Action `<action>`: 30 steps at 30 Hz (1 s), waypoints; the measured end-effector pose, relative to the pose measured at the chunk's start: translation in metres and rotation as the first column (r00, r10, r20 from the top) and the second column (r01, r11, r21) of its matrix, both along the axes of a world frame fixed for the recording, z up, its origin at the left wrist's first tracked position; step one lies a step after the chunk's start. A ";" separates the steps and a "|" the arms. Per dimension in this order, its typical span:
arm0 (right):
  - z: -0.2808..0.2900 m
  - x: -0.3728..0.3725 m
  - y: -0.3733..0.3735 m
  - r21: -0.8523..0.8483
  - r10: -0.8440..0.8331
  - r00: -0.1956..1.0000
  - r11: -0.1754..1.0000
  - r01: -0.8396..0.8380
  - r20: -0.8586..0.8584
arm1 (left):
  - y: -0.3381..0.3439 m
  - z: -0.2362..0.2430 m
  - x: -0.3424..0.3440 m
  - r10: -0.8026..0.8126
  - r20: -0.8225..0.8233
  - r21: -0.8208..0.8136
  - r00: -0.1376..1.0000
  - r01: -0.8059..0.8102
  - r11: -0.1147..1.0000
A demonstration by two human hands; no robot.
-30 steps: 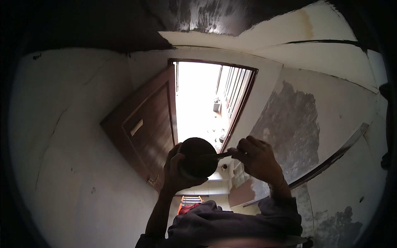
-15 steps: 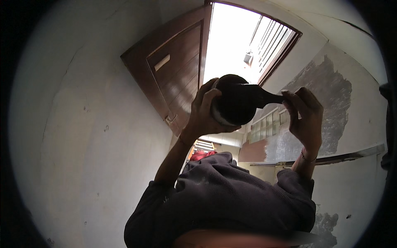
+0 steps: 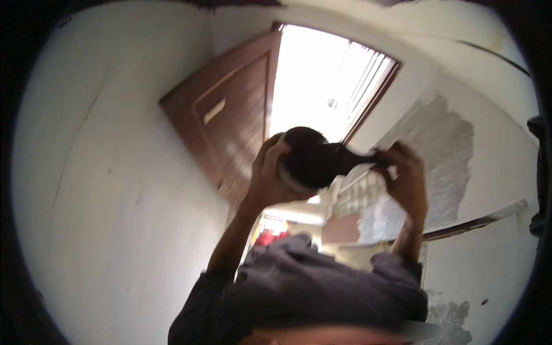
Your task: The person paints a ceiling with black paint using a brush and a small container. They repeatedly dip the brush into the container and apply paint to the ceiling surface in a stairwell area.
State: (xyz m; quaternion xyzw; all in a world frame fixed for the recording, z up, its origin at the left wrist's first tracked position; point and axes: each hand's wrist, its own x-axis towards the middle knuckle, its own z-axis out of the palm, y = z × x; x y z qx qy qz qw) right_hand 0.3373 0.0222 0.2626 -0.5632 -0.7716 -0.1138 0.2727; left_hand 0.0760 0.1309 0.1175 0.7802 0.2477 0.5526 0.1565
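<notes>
My left hand (image 3: 265, 177) is wrapped round the side of a round, cup-like tub (image 3: 300, 154), raised in front of the bright doorway. Its side shows pale, and the face toward me is almost black against the light. From the right, my right hand (image 3: 407, 179) pinches the thin handle end of a dark paintbrush (image 3: 339, 159) between thumb and fingers. The brush's wide head lies over or in the tub's mouth; shadow hides its bristles and whatever the tub holds.
A brown wooden door (image 3: 238, 106) stands ajar left of the bright doorway (image 3: 307, 75) with bars beyond. Close on the left rises a pale, cracked wall (image 3: 115, 190). The right wall has a rough grey patch (image 3: 443, 155) and a dark-edged ledge (image 3: 483, 221). Something red (image 3: 270, 236) shows behind.
The whole view has shifted, so the door, walls and hands sit lower and farther left, slightly blurred. Both hands keep their holds, and the brush stays at the tub's mouth.
</notes>
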 end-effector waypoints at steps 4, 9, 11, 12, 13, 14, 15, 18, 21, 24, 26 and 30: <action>0.001 0.003 -0.009 0.124 -0.029 0.986 0.991 0.050 -0.162 | -0.001 0.004 0.006 -0.122 0.081 0.038 0.989 0.120 0.992; 0.005 0.011 -0.011 0.424 -0.079 0.925 0.872 0.245 -0.373 | -0.005 0.011 0.006 -0.092 0.042 -0.069 0.995 0.094 0.993; 0.013 0.023 -0.004 0.531 -0.108 0.887 0.767 0.361 -0.448 | -0.003 0.015 0.009 -0.104 0.031 -0.047 0.994 0.106 0.993; 0.020 0.030 0.000 0.623 -0.114 0.899 0.683 0.380 -0.423 | -0.004 0.017 0.009 -0.124 0.038 -0.027 0.992 0.125 0.992; 0.027 0.039 0.004 0.719 -0.111 0.908 0.575 0.390 -0.403 | -0.005 0.018 0.010 -0.151 0.060 -0.011 0.987 0.152 0.988; 0.037 0.046 0.011 0.753 -0.080 0.891 0.504 0.423 -0.446 | -0.006 0.020 0.010 -0.144 0.045 -0.001 0.988 0.145 0.989; 0.047 0.053 0.017 0.803 -0.014 0.883 0.409 0.434 -0.470 | -0.009 0.022 0.010 -0.145 0.046 0.006 0.988 0.145 0.989; 0.087 0.070 0.035 0.860 0.058 0.875 0.225 0.457 -0.480 | -0.016 0.026 0.011 -0.123 0.082 0.042 0.989 0.120 0.992; 0.120 0.074 0.048 0.882 0.192 0.864 0.176 0.436 -0.466 | -0.023 0.026 0.008 -0.109 0.095 0.024 0.989 0.107 0.994; 0.141 0.074 0.064 0.905 0.269 0.865 0.086 0.417 -0.424 | -0.026 0.022 0.006 -0.103 0.105 -0.008 0.989 0.104 0.995; 0.148 0.074 0.080 0.901 0.247 0.870 0.032 0.433 -0.427 | -0.027 0.018 0.005 -0.108 0.097 -0.026 0.989 0.111 0.993; 0.152 0.079 0.123 0.880 0.209 0.859 0.015 0.475 -0.467 | -0.030 0.013 0.001 -0.100 0.053 -0.065 0.994 0.103 0.993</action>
